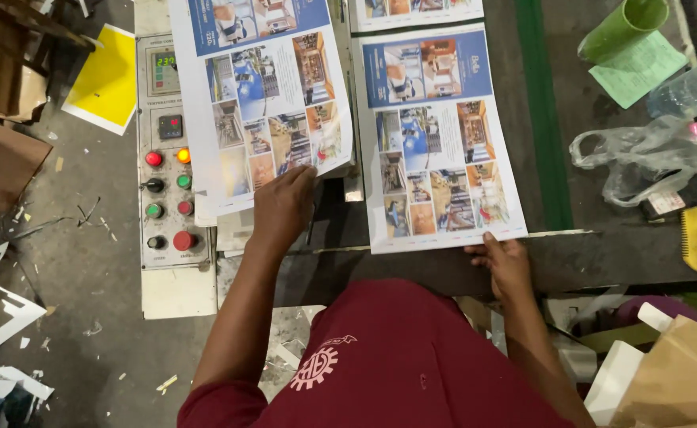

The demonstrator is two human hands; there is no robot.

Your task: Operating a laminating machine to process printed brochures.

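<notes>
hands flat and open: left hand (283,204) on left printed sheet (265,103), right hand (507,265) at right printed sheet's (440,143) edge

Left hand (283,208) is reaching forward, arm extended straight from the shoulder, palm down, fingers flat and together, fingertips pressing down at the far end. Right hand (507,261) is sitting closer in, forearm angling up from the elbow, fingers curled in a pinch, thumb pointing left, knuckles up.

control panel (168,150) with coloured buttons, yellow sheet (111,79), green tube (622,28), plastic bag (642,158)
</notes>
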